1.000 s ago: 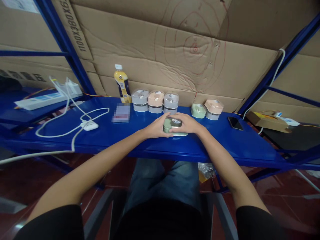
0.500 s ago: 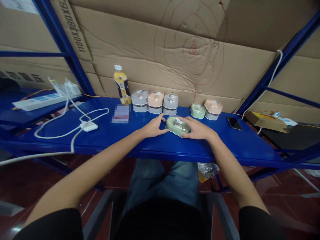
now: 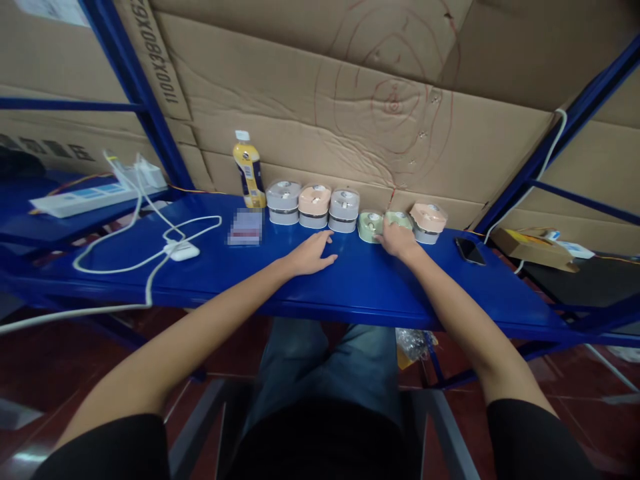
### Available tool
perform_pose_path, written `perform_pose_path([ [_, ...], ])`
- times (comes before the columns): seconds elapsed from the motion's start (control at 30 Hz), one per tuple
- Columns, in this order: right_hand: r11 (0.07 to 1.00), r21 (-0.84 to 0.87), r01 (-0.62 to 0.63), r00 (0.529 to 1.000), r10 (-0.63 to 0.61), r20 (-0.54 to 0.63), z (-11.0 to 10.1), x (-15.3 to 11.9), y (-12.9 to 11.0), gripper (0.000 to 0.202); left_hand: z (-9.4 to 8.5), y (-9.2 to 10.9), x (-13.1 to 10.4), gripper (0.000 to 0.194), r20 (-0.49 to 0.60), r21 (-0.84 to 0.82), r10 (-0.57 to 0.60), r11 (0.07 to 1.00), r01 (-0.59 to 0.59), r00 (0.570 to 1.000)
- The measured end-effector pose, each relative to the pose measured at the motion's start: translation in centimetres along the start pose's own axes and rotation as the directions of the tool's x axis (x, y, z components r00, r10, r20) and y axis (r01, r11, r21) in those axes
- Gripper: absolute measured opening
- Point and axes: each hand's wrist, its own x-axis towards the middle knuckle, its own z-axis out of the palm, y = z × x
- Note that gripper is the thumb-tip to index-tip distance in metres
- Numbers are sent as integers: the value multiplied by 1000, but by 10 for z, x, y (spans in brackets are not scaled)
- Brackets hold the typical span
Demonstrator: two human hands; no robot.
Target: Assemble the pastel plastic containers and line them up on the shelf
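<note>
My left hand (image 3: 313,253) rests above the blue table (image 3: 350,283), fingers apart and holding nothing. Farther back, my right hand (image 3: 397,239) is at two green containers. One green container (image 3: 369,227) stands just left of its fingers; the other green container (image 3: 400,219) is partly hidden behind it. Whether the fingers grip either one cannot be made out. Left of these stand a grey container stack (image 3: 344,210), an orange-topped stack (image 3: 314,206) and another grey stack (image 3: 283,202). Another orange-topped stack (image 3: 429,222) is at the right end of the row.
A yellow bottle (image 3: 249,172) stands behind a blurred flat item (image 3: 245,227). White cables with a white adapter (image 3: 182,250) lie at the left, near a power strip (image 3: 85,201). A phone (image 3: 469,251) and an open carton (image 3: 535,249) are at the right.
The green container that was between both hands is now in the back row. My right hand has moved back with it; my left hand stayed near the front, without contact.
</note>
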Motion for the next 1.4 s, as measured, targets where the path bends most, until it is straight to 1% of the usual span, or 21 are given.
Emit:
perform_pose_path([
  [0.1, 1000, 7, -22, 990, 23, -140, -8, 9, -11, 47, 0, 1, 0, 69, -5, -10, 20, 1000, -20, 1000],
  [0.17, 999, 45, 0, 967, 11, -253, -14, 14, -27, 41, 0, 1, 0, 68, -13, -4, 25, 1000, -25, 1000],
  [0.27, 989, 144, 22, 936, 30, -350, -22, 27, -61, 52, 1, 1, 1, 66, -15, 8, 20, 1000, -19, 1000],
  [0.37, 961, 273, -32, 922, 134, -364, -24, 51, -97, 66, 1, 2, 2, 65, -14, -2, 13, 1000, -13, 1000],
  [0.43, 941, 330, -78, 915, 199, -351, -22, 67, -115, 73, 2, 1, 3, 62, -20, -14, 18, 1000, -18, 1000],
  [0.5, 922, 369, -117, 912, 247, -327, -18, 80, -126, 80, 2, 1, 3, 61, -25, -17, 25, 1000, -26, 999],
  [0.57, 903, 404, -147, 910, 283, -302, -15, 86, -131, 85, 2, 0, 3, 62, -29, -10, 31, 999, -31, 999],
  [0.63, 887, 434, -157, 909, 301, -287, -14, 86, -129, 84, 3, -1, 3, 62, -33, -13, 34, 999, -35, 999],
  [0.7, 874, 464, -147, 906, 307, -291, -17, 81, -120, 80, 3, -2, 2, 64, -38, -33, 26, 999, -27, 999],
  [0.77, 861, 495, -114, 900, 301, -316, -23, 72, -103, 78, 2, -1, 2, 69, -55, -81, 6, 997, -10, 998],
  [0.83, 851, 524, -41, 902, 257, -347, -29, 59, -80, 80, 0, -1, 3, 75, -109, -170, -26, 985, 7, 994],
  [0.9, 820, 563, 96, 931, 126, -342, -31, 44, -52, 79, -2, 0, 6, 84, -193, -304, -66, 953, 5, 979],
  [0.93, 787, 588, 185, 941, 30, -336, -30, 35, -38, 78, -3, 0, 7, 90, -228, -376, -84, 927, -9, 970],
  [0.97, 739, 609, 287, 937, -85, -338, -27, 27, -25, 79, -4, 0, 9, 95, -252, -443, -95, 896, -28, 963],
  [1.03, 603, 666, 438, 899, -314, -306, -18, 12, -3, 82, -7, -1, 11, 108, -256, -545, -90, 836, -67, 963],
  [1.1, 503, 704, 502, 836, -492, -244, -7, -1, 11, 88, -9, -1, 9, 118, -197, -590, -57, 804, -72, 979],
  [1.17, 460, 717, 524, 784, -588, -196, 2, -9, 16, 95, -10, 0, 6, 120, -93, -576, -12, 816, -44, 996],
  [1.23, 463, 706, 536, 761, -627, -167, 9, -12, 13, 103, -11, 3, 1, 115, -17, -514, 26, 857, -31, 1000],
  [1.27, 476, 692, 542, 759, -631, -160, 12, -13, 9, 107, -10, 4, -1, 112, -5, -476, 38, 879, -36, 999],
  [1.33, 514, 649, 561, 769, -614, -180, 16, -15, -2, 113, -9, 8, -3, 113, -17, -407, 55, 912, -58, 998],
  [1.4, 550, 596, 585, 783, -575, -237, 18, -18, -14, 109, -7, 10, -4, 115, -32, -358, 65, 931, -72, 997],
])
